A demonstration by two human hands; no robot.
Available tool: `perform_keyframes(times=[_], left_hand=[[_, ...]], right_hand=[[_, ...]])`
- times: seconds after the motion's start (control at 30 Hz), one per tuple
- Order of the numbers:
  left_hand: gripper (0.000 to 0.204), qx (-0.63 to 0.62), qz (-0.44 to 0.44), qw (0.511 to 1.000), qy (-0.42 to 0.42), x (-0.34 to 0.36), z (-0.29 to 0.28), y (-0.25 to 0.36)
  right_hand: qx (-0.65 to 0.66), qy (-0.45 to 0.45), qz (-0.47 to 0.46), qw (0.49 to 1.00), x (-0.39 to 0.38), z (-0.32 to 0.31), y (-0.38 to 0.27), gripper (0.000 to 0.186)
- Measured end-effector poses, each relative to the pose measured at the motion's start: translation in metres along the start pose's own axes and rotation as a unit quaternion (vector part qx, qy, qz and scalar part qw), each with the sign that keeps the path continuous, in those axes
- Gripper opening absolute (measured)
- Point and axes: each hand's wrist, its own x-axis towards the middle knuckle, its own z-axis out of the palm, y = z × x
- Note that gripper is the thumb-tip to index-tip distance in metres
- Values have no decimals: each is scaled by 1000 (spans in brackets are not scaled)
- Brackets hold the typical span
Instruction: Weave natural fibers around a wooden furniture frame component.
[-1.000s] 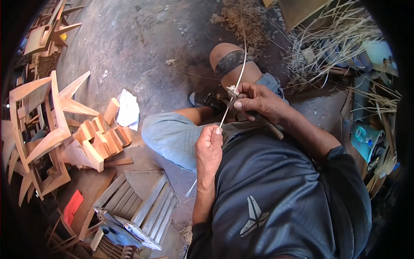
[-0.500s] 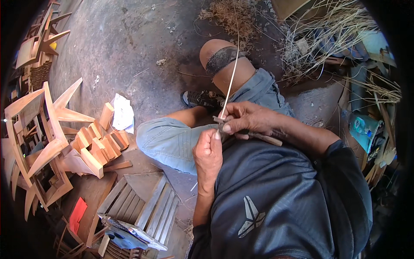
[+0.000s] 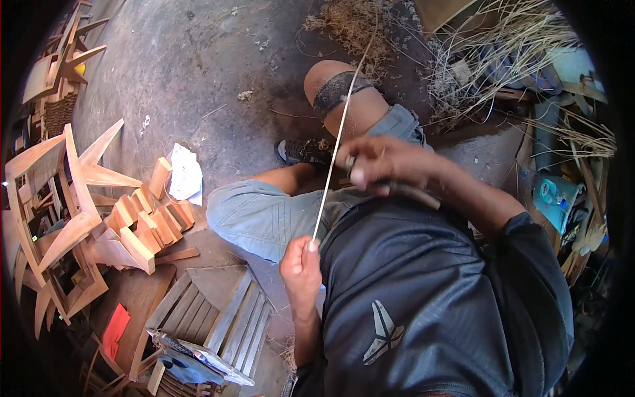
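My left hand [image 3: 301, 270] is closed, pinching the lower end of a long, pale rattan strip [image 3: 338, 132] between thumb and finger. From there the strip rises past my bent knee toward the far floor. My right hand [image 3: 390, 165], smeared by motion, is closed around a knife-like tool with a brown wooden handle [image 3: 423, 196]. That hand is just right of the strip, above my lap; a gap shows between them. The tool's front end is blurred and partly hidden by my fingers. A dark band [image 3: 340, 91] wraps my leg near the knee.
Wooden chair frames [image 3: 73, 218] and stacked wood blocks [image 3: 149, 218] are on the left, beside a white sheet [image 3: 185, 173]. A slatted wooden stool [image 3: 231, 324] stands at lower left. Shavings [image 3: 350, 30] lie ahead; loose rattan strands [image 3: 503, 53] heap at far right.
My hands have moved apart. The left has drawn down and left with the strip's end; the right has lifted off the strip with the tool, moving slightly up and right.
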Motion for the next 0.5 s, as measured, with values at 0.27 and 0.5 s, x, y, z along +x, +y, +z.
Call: perform_keyframes(times=[0.27,0.5], left_hand=[[9,-8,86,996,-28,19,20,3],[7,70,53,995,-52,-18,-18,8]], right_hand=[[67,-23,25,997,13,25,35,29],[27,27,16,999,5,0,16,23]])
